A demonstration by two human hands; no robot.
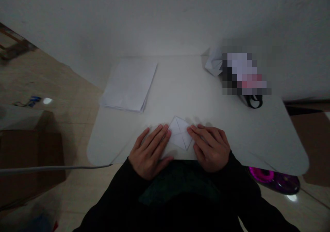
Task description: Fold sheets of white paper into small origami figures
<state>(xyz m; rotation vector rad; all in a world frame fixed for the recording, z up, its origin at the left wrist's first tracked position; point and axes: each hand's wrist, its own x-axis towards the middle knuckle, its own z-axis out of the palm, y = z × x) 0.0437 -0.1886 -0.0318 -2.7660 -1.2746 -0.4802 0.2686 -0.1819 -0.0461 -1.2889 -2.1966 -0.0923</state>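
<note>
Folded paper (179, 133): six o'clock, left hand (149, 153) and right hand (210, 147) flat against its sides (pinning it, not grasping).
Paper stack (129, 86): ten o'clock.

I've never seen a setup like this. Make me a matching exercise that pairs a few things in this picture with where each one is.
Things:
1. Stack of white paper
2. Folded paper square
3. Left hand
4. Brown cardboard box

Places:
A. On the table, at its near edge
B. On the floor, left of the table
C. Resting on the table, fingertips at a paper edge
D. On the table, toward the far left

Right pairs: 1-D, 2-A, 3-C, 4-B
</note>
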